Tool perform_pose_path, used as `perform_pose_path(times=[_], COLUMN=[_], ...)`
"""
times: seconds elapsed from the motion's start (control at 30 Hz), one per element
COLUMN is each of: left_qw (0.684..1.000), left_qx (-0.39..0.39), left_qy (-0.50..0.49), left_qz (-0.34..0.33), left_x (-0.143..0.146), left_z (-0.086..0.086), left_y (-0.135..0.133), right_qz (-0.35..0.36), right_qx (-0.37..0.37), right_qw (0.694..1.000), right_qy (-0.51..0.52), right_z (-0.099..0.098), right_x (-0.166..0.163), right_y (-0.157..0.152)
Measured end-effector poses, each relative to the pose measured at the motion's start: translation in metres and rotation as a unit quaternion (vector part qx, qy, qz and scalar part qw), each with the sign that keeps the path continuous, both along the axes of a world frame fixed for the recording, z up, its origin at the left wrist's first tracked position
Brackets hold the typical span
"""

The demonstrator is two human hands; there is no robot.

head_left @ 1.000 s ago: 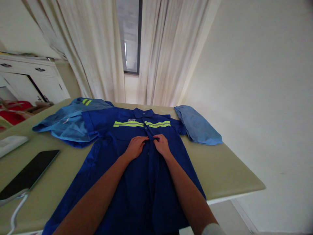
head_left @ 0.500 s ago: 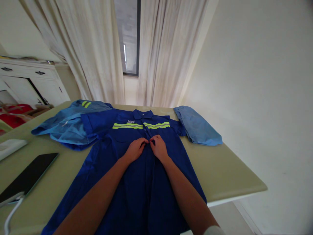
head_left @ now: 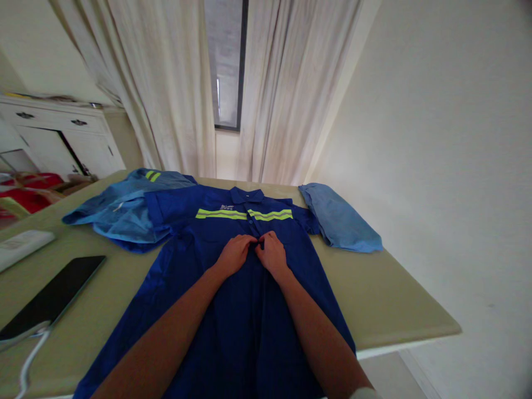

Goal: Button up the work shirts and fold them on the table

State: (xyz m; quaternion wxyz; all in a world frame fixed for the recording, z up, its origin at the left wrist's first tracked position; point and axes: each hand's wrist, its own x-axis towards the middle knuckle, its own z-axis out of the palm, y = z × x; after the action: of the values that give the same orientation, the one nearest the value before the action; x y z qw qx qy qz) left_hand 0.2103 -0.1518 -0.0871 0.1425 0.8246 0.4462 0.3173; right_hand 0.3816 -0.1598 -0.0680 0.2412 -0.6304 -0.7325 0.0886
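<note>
Deep royal blue fills the centre of the frame: that's the shirt [head_left: 241, 321], with a fluorescent yellow-green band [head_left: 222, 214] across the chest, a grey line running through it, and a small whitish emblem [head_left: 226, 207] just above. Paler blue on both flanks! The left garment [head_left: 124, 210] wears yellow-green bars [head_left: 153, 175] split by dark grey; the right cloth [head_left: 338, 219] looks plain. Beneath, an olive-beige tabletop [head_left: 386, 293] edged in white. Lower left, a black-faced slab [head_left: 58, 293] and a white cable [head_left: 30, 360]. Up top, cream curtains [head_left: 166, 83] beside a dark window frame [head_left: 241, 66]; far left, a white cabinet [head_left: 62, 144] with dark handles [head_left: 78, 122], and bright red items [head_left: 20, 197] lower down.
</note>
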Motion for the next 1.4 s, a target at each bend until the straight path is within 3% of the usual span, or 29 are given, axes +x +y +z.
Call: perform_pose_path(times=[0.1, 0.23, 0.4, 0.67, 1.07, 1.4], left_qw=[1.000, 0.999, 0.999, 0.998, 0.992, 0.984], left_qx=[-0.002, 0.005, 0.010, 0.000, -0.010, -0.041], left_qy=[0.001, -0.015, 0.009, 0.045, 0.080, 0.111], left_qz=[0.003, 0.031, 0.045, 0.053, 0.094, 0.134], left_x=[0.001, 0.000, 0.000, 0.000, 0.002, 0.005], left_z=[0.002, 0.002, 0.000, 0.002, 0.007, 0.013], left_y=[-0.001, -0.001, 0.000, 0.002, -0.003, -0.006], right_qz=[0.012, 0.081, 0.135, 0.082, 0.079, 0.030], right_qx=[0.017, 0.058, 0.045, 0.040, 0.064, 0.023], right_qw=[1.000, 0.992, 0.981, 0.987, 0.991, 0.998], right_qy=[0.009, 0.081, 0.130, 0.129, 0.082, 0.058], right_z=[-0.003, -0.008, -0.015, -0.013, -0.010, -0.004], right_x=[0.002, 0.003, 0.001, 0.003, 0.002, 0.000], right_y=[0.005, 0.013, 0.018, 0.018, 0.015, 0.011])
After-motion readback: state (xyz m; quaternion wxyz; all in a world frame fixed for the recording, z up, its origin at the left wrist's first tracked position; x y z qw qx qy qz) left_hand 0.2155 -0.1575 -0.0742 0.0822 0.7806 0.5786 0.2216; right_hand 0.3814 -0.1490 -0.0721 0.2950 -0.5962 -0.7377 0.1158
